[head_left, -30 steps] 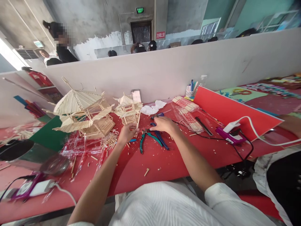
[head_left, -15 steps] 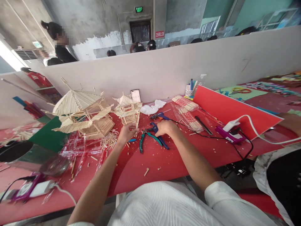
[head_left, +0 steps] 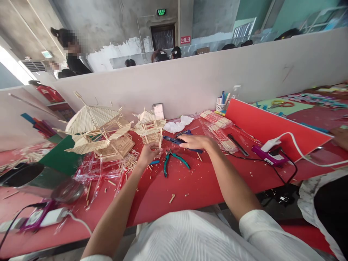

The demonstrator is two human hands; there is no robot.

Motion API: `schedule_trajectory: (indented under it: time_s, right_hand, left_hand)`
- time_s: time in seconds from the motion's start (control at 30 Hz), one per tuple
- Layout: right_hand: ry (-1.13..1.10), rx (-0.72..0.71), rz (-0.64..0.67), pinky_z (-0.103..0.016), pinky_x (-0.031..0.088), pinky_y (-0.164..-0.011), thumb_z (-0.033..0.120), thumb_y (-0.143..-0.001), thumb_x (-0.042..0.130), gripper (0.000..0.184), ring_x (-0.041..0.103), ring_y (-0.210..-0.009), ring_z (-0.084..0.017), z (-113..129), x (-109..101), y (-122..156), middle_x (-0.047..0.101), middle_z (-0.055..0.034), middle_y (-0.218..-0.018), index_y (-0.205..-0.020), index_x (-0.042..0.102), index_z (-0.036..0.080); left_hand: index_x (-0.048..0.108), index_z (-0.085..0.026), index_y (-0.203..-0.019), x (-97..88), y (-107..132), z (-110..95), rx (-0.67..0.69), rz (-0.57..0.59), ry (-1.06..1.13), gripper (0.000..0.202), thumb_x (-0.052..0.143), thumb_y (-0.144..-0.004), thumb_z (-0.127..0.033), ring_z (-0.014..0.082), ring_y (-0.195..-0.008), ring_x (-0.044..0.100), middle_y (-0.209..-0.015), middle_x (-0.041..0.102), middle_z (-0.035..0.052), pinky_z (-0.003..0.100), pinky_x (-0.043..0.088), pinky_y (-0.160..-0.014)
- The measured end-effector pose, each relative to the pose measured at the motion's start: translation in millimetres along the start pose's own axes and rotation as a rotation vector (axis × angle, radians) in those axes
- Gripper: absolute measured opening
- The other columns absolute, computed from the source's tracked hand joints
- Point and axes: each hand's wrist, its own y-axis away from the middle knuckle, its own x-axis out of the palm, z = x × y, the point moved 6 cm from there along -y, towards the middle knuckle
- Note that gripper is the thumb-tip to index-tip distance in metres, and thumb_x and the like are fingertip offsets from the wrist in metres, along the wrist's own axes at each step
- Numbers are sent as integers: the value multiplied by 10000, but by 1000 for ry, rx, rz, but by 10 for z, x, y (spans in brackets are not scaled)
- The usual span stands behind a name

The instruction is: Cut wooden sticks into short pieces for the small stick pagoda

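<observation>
My left hand (head_left: 148, 153) is closed in a pinch on a thin wooden stick (head_left: 161, 138) held upright, just in front of a small stick-built pavilion model (head_left: 149, 127). My right hand (head_left: 196, 141) grips dark blue-handled pliers (head_left: 174, 140), raised a little above the red table (head_left: 190, 185), their tip pointing left toward the stick. Green-handled pliers (head_left: 172, 159) lie on the table between my hands. A larger stick pavilion (head_left: 98, 130) stands to the left.
Stick offcuts and clear wrappers (head_left: 95, 174) litter the left side. Chopstick packs (head_left: 220, 130), a pen cup (head_left: 220, 105), white tissue (head_left: 176, 125), a purple glue gun (head_left: 268, 156) with cable and a red divider (head_left: 272, 127) lie right. Another glue gun (head_left: 38, 217) sits near left. A person sits at the far right.
My right hand has picked the blue-handled pliers up off the table and moved them up and left toward the stick. The left hand stays pinched on the stick.
</observation>
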Motion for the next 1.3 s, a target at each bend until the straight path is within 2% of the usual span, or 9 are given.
schedule_trajectory:
  time_s: [0.2,0.4,0.67,0.87,1.07,1.3]
  right_hand:
    - [-55,-32,-22,-370,399,-1047,446,-1021,342,474,542,-1287,-278,73,8,-25,575,-136,-1406,-1332,580,180]
    - [-39,-100,-55,-344,439,-959,468,-1008,412,429,628,-1147,-277,189,19,-68,677,-110,-1269,-1277,639,221]
    - [-15,-116,-68,-326,456,-905,508,-1003,414,436,662,-1079,-271,235,38,-97,713,-93,-1206,-1236,674,246]
    - [-14,-131,-69,-320,453,-904,519,-1011,388,442,661,-1074,-260,228,49,-118,721,-84,-1184,-1226,669,254]
    - [42,-78,-78,-304,445,-834,542,-1020,340,461,665,-1012,-254,231,66,-118,714,-110,-1149,-1163,637,219]
    - [177,4,-46,-315,423,-722,625,-1010,231,597,681,-951,-291,299,78,-91,718,-151,-1032,-993,633,183]
  left_hand:
    - [636,-141,-851,13,1,-23,21,-24,-31,545,915,-500,-450,153,-666,673,-742,656,2,296,596,-644]
    - [652,-141,-823,65,-22,-26,89,10,-126,488,880,-558,-481,148,-628,649,-742,692,28,268,567,-585]
    - [658,-133,-833,50,-11,-42,50,-25,-109,519,904,-507,-453,142,-571,639,-718,699,32,275,564,-558]
    - [670,-128,-832,13,-20,-50,63,-56,-154,472,888,-548,-435,149,-583,645,-740,704,41,277,566,-554]
    - [659,-132,-787,18,-26,-56,62,-25,-146,467,897,-519,-431,138,-552,615,-720,688,31,273,546,-538]
    - [655,-140,-772,26,-42,-16,68,10,-194,462,882,-534,-464,134,-533,602,-683,683,30,257,524,-523]
